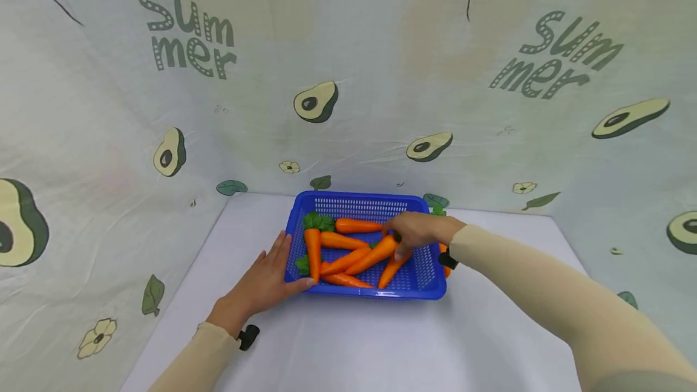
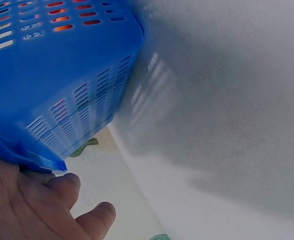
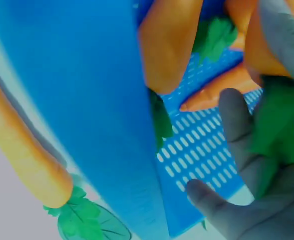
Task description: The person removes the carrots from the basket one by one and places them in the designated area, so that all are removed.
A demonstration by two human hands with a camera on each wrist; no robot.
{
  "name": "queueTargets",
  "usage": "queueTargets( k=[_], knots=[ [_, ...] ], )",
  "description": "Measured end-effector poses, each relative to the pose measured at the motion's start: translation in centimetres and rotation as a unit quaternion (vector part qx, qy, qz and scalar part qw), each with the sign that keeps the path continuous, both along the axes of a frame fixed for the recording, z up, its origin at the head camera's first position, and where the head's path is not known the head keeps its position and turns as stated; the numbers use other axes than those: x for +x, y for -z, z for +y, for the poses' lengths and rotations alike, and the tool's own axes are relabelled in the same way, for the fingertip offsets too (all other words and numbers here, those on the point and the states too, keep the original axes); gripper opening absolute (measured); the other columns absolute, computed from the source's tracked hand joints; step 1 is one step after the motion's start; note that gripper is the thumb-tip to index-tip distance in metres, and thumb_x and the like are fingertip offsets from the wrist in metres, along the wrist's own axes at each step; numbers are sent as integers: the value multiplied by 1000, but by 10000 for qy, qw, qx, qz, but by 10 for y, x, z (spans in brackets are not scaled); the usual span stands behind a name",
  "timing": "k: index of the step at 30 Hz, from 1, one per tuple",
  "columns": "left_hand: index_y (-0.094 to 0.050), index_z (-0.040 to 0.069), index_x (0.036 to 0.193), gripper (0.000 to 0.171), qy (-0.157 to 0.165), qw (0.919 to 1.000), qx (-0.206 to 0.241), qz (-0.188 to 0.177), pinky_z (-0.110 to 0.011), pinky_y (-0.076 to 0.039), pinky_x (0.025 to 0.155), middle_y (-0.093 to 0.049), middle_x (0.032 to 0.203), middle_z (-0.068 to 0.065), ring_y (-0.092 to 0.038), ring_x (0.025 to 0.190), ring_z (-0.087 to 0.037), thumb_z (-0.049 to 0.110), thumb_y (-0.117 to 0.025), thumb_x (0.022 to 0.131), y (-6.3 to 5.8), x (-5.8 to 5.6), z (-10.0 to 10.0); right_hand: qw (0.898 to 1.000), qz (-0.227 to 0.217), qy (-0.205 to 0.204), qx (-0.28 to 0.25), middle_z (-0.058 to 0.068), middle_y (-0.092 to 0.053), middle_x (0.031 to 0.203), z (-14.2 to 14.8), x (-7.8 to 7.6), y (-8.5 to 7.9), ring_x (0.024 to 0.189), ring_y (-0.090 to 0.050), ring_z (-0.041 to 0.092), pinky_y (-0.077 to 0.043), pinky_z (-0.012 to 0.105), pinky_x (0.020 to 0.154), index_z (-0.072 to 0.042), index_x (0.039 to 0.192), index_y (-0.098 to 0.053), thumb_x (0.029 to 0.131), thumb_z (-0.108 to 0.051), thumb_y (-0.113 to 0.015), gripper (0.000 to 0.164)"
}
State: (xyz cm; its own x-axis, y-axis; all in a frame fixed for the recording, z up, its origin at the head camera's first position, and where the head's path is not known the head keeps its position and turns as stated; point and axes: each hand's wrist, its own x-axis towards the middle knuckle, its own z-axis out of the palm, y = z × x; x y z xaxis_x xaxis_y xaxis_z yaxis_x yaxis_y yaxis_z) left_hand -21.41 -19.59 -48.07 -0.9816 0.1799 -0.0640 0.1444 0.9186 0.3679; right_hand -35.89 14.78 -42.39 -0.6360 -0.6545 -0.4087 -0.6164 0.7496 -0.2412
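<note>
Behind blue basket (image 1: 376, 294), cloth (image 1: 370, 47) reading "summer" twice, right hand (image 1: 412, 230) holding carrot (image 1: 378, 254)

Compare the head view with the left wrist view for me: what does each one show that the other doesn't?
Only the head view shows the right hand over the carrots, their leafy tops, and the "summer" lettering.

Only the left wrist view shows the outer slotted walls and the palm side of the left hand.

Both share the blue basket with the left hand at it, the white table and the patterned cloth; the carrots appear in the left wrist view merely as orange through the slots.
</note>
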Motion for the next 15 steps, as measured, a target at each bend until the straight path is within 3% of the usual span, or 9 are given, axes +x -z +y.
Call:
queueTargets(
  k=[4,7,11,15],
  knots=[
    [-1,10,158,116,18,10000,43,-62,-58,-18,119,3,166,-9,-20,149,-36,79,-52,80,0,1,0,9977,254,137,-617,-2,-62,128,11,11,-4,118,-56,20,-45,44,106,-22,130,-61,79,-50,-78,61],
    [0,11,158,117,0,10000,53,-50,-60,-20,118,3,166,-9,-23,148,-37,80,-51,79,1,1,-1,9928,476,207,-1080,0,-58,136,17,18,-7,125,-53,23,-45,46,107,-25,129,-61,80,-49,-77,57],
    [2,13,158,119,-14,9999,71,-120,-61,-22,117,4,166,-8,-24,148,-38,85,-47,77,2,1,-1,9835,358,496,-1700,-4,-63,125,24,27,-7,110,-58,18,-50,41,98,-29,127,-60,83,-39,-78,48],
    [4,15,158,119,8,9997,89,-222,-62,-24,116,6,166,-8,-23,147,-40,86,-46,76,2,0,1,9663,70,1011,-2365,-8,-65,112,31,36,-8,98,-58,15,-51,37,92,-29,123,-61,80,-44,-79,49]
  ],
)
